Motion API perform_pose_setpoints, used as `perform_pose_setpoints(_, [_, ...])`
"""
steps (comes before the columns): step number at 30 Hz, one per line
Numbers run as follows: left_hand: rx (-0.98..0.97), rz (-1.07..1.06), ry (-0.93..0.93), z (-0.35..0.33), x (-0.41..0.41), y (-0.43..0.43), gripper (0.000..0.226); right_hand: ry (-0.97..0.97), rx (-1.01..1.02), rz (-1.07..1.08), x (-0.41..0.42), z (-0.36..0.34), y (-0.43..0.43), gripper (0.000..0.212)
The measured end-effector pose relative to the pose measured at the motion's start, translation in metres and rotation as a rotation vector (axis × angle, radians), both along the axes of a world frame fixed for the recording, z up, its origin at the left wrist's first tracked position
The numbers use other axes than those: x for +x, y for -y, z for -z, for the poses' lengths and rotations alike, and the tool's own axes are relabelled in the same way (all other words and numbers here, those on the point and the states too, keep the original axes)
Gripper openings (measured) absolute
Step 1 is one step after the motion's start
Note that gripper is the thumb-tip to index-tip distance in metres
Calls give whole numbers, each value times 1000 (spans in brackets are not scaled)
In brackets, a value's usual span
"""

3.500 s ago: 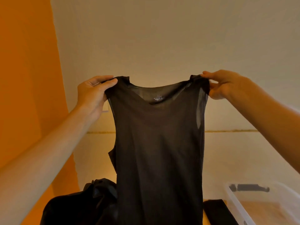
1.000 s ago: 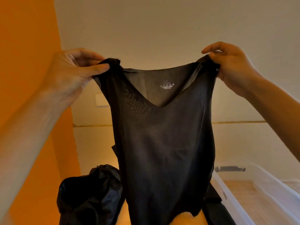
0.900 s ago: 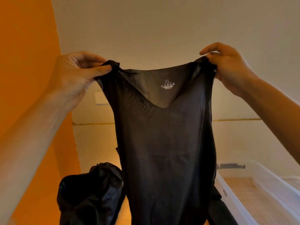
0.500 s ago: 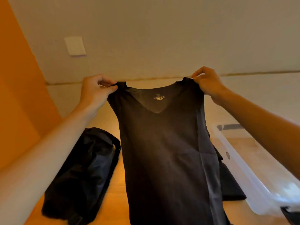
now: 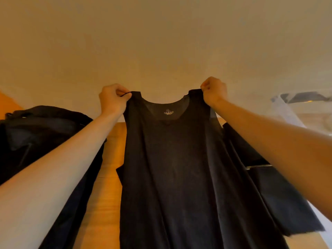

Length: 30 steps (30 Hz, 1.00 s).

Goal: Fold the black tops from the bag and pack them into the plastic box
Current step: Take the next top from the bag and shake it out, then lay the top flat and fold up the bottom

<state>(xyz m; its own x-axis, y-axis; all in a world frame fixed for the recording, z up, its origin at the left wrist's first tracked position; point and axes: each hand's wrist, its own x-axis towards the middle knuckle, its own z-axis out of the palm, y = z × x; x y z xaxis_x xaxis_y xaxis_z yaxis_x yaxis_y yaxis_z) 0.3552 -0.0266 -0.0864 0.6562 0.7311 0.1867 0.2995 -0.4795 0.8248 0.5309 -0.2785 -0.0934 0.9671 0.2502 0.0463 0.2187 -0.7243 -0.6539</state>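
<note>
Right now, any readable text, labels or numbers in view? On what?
On the black top, the neck print: a few short pale lines, too small and blurred to read.
On the black bag, the folded black cloth and the plastic box: no text shows.

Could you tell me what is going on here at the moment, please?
A person is holding a black top spread out by its shoulder straps: the left hand pinches one strap and the right hand the other. The top is unfolded, stretched over the wooden surface. The black bag lies to the left. Another black garment lies flat to the right, beside the plastic box.
</note>
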Motion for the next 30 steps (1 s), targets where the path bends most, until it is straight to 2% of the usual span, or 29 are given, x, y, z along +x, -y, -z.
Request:
perform_pose_setpoints(7, [-28,-68,-47,19,6,-15,3,10,18,110,11,21,-1,33])
perform_pose_setpoints(10, [-102,-19,-47,11,-9,-6,11,3,-5,68,-2,13,-3,26])
perform_pose_setpoints(14, [112,76,-179,-1,-64,41,33,61,39,-95,-62,-5,7,29])
perform_pose_setpoints(17, [268,216,-391,8,-123,98,60,132,-144,-347,-123,-7,23,36])
perform_pose_setpoints(19, [241,239,-542,18,-162,133,73,134,-284,-416,-166,0,39,51])
perform_pose_setpoints(23, [145,308,-635,42,-219,169,75,65,-516,-429,-235,29,79,70])
perform_pose_setpoints(27, [469,263,-683,60,-245,149,75,107,-614,-401,-236,55,102,70])
perform_pose_setpoints(28, [504,266,-695,63,-250,142,77,118,-619,-404,-231,57,104,70])
perform_pose_setpoints(30, [449,272,-682,63,-256,129,75,113,-633,-406,-227,57,106,73])
